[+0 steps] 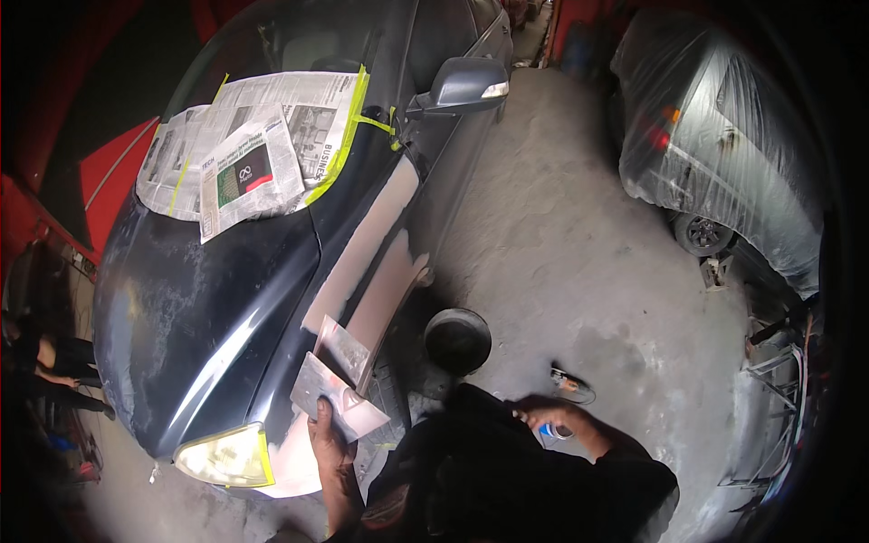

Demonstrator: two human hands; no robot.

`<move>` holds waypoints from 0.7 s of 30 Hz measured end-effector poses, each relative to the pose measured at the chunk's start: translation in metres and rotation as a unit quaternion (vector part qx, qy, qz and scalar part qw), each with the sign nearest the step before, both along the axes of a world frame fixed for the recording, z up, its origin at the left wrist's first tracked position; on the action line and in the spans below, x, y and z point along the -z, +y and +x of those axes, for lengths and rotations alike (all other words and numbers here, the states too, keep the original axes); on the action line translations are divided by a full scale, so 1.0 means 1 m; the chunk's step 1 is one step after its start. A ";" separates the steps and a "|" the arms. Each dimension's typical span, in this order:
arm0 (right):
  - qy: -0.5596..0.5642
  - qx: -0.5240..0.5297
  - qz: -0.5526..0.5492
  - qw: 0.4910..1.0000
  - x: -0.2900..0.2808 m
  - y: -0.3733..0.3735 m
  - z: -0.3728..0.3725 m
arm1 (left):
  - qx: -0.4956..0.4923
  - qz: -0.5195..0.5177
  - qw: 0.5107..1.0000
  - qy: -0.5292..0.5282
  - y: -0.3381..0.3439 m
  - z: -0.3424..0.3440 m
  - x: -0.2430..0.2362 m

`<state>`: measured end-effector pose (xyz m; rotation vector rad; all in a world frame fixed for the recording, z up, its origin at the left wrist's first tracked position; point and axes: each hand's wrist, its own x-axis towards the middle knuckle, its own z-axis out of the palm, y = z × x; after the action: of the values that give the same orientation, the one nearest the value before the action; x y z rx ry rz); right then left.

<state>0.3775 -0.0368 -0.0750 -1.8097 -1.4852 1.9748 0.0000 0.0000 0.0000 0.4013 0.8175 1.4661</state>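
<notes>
At the front fender of a dark car (pixel 217 281), my left hand (pixel 329 439) grips a flat metal plate (pixel 319 378) with its thumb on top. Pale pink filler (pixel 362 413) lies smeared over the plate's lower right part. A second flat piece (pixel 344 348), partly pinkish, shows just beyond the plate; I cannot tell whether it touches my hand. To the right, my right hand (pixel 554 413) is curled with its fingers toward my body. A blue can (pixel 554 432) shows right beside it, partly hidden. What the fingers hold is hard to make out.
Newspaper (pixel 262 154) with yellow tape covers the windshield. The fender bears pink patches (pixel 367 240); a side mirror (pixel 466 86) juts out. A round dark container (pixel 457 342) and a small orange tool (pixel 567 384) lie on the floor. A plastic-covered car (pixel 724 145) stands right; another person (pixel 68 362) is left.
</notes>
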 end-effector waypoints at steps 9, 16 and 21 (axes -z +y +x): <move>0.418 0.054 0.112 0.900 -0.020 0.129 -0.117 | -0.010 0.003 0.978 0.207 0.016 0.064 -0.003; 0.439 0.229 0.029 0.868 0.029 0.189 -0.079 | -0.034 -0.089 0.956 0.277 0.038 0.136 0.014; 0.421 0.240 0.199 0.852 -0.044 0.254 0.008 | -0.202 -0.099 0.972 0.064 0.103 0.207 0.034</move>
<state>0.3854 0.2167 -0.0312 -0.8193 -0.9220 1.6664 0.2068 0.1033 -0.0345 0.1842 1.1893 1.7240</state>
